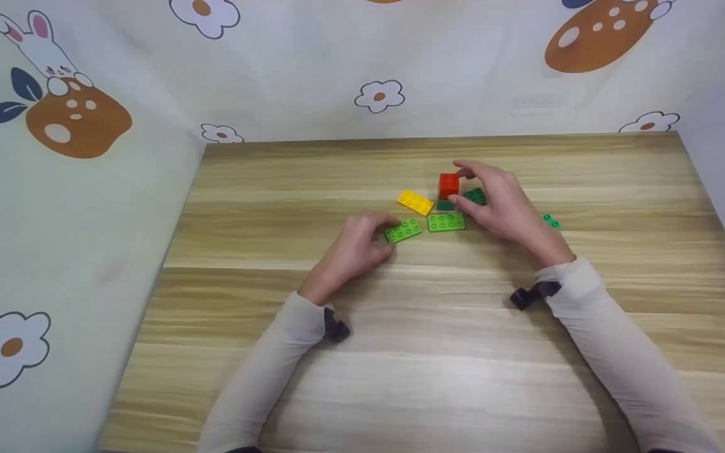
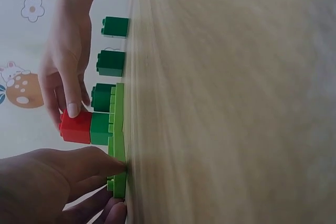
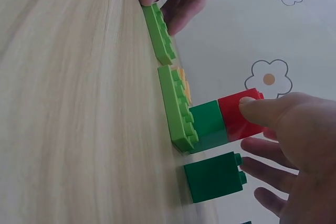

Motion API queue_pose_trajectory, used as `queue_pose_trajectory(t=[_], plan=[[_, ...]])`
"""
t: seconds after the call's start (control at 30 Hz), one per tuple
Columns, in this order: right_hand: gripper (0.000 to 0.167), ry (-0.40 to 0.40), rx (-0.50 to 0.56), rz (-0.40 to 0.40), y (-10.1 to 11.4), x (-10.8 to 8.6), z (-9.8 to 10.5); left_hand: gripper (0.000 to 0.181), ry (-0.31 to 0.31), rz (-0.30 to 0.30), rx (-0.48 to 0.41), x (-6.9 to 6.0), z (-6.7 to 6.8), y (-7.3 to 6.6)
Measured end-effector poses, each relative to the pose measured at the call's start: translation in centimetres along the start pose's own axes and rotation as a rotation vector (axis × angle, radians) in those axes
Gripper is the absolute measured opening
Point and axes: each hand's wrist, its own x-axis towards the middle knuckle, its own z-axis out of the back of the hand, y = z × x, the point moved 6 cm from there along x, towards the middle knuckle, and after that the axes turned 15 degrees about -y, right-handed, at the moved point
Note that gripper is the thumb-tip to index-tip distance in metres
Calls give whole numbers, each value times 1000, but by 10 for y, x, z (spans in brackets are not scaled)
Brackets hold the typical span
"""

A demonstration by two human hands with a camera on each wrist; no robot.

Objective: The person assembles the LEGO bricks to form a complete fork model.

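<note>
My right hand (image 1: 498, 201) grips a red building brick (image 1: 449, 184) between thumb and fingers. That red brick sits on top of a green brick (image 3: 209, 125), and the two form a small upright stack. Further left, my left hand (image 1: 360, 242) pinches the end of a flat light green brick (image 1: 404, 230), thumb on the near side. A second flat light green brick (image 1: 446, 222) lies just in front of the stack. Behind it, to the left, is a flat yellow brick (image 1: 415, 202). A dark green brick (image 1: 476, 196) stands partly under my right hand.
Another green brick (image 1: 551, 221) is on the wooden table (image 1: 400, 377), partly hidden beside my right wrist. A patterned wall covering (image 1: 312, 69) rises behind the table and along its left side. Black wrist devices (image 1: 533, 294) are strapped over both sleeves.
</note>
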Motion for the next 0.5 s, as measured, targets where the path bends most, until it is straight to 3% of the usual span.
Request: queue_pose_trajectory(t=[0.2, 0.3, 0.5], plan=[[66, -57, -23, 5, 7, -8, 13, 43, 10, -5, 10, 0, -1, 0], [54, -70, -16, 10, 11, -15, 18, 43, 20, -6, 11, 0, -1, 0], [27, 31, 11, 54, 16, -30, 14, 40, 20, -7, 15, 0, -1, 0]])
